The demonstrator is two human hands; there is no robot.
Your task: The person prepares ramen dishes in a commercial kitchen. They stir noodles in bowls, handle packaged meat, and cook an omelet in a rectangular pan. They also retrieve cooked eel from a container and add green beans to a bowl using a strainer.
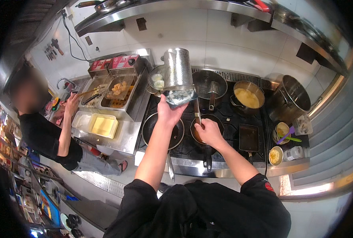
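Note:
My left hand (172,113) holds up a glazed dish (180,97) with a dark pattern on white, palm underneath it. Over the dish, a perforated metal noodle strainer basket (177,67) is tipped bottom-up, its rim close to the dish. My right hand (210,132) grips the strainer's long handle (197,110), which has a wooden part. What passes between basket and dish is hidden. Below my right hand sits a small pan (221,126) with brown liquid on the stove. A frying pan (146,131) lies beneath my left forearm.
Behind stands a pot of water (198,76) with another strainer (213,90). To the right are a pot of yellowish broth (247,97), a tall stockpot (297,92) and a rectangular pan (249,138). At left, a person (45,131) works at the deep fryer (117,102).

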